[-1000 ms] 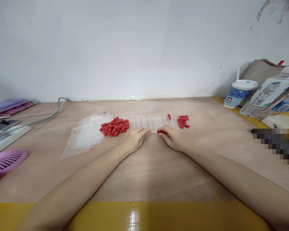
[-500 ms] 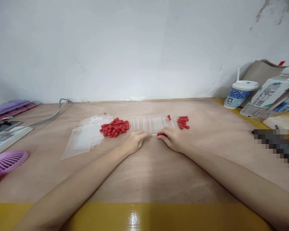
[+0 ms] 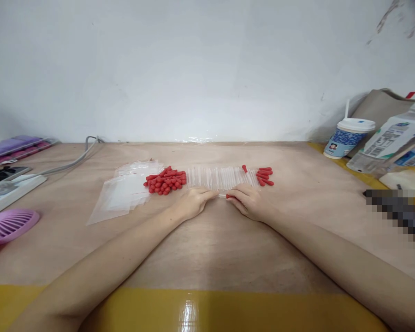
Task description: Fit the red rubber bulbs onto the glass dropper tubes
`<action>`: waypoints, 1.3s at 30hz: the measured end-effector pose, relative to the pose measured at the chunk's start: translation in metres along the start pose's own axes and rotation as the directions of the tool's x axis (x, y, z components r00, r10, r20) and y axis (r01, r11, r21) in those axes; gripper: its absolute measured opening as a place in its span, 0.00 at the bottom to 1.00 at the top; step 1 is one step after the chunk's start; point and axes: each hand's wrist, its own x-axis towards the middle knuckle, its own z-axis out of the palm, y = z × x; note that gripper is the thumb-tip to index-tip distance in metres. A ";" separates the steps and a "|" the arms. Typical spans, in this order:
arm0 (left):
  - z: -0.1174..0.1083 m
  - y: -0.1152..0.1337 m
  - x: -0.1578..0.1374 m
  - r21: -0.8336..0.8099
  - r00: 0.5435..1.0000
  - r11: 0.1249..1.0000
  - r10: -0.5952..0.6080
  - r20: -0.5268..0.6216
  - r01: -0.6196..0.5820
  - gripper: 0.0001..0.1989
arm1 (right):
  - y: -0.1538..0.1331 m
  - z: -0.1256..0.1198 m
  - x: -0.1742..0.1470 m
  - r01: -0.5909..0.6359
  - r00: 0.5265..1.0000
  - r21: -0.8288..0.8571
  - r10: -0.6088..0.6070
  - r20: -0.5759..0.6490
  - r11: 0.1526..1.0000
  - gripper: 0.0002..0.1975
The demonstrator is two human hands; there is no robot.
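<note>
My left hand (image 3: 194, 203) is closed in a pinch on a thin clear dropper tube (image 3: 222, 196), which points right. Facing it, my right hand (image 3: 251, 203) pinches a red rubber dropper bulb (image 3: 228, 197) at the tube's right end; the fingers cover most of the bulb. Just behind both hands lies a row of clear dropper tubes (image 3: 210, 176). A heap of red bulbs (image 3: 165, 180) borders the row on the left. Several red bulbs (image 3: 264, 175) lie at its right end, and a single red bulb (image 3: 244, 168) rests at the row's upper edge.
Clear plastic bags (image 3: 119, 196) lie left of the heap. Further left are a pink fan (image 3: 12, 225), a power strip (image 3: 17, 193) and a grey cable (image 3: 69, 165). A paper cup (image 3: 347, 137) and a plastic bottle (image 3: 389, 138) stand at the right.
Less of the red bulb shows between my right fingers than before. Both hands stay nearly in place, and the whole view has shifted slightly.
</note>
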 end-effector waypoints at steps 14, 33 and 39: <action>0.004 0.007 0.004 0.056 0.999 0.997 -0.045 -0.010 0.046 0.13 | 0.011 -0.001 0.001 -0.186 0.979 0.148 0.171 0.113 0.971 0.08; -0.005 0.013 0.008 -0.228 0.964 0.938 -0.264 0.015 0.261 0.14 | -0.002 -0.008 0.008 -0.232 0.972 0.199 0.218 0.088 0.952 0.05; -0.005 0.015 0.011 -0.244 0.966 0.936 -0.257 0.025 0.255 0.14 | -0.007 -0.010 0.012 -0.230 0.973 0.173 0.221 0.071 0.958 0.05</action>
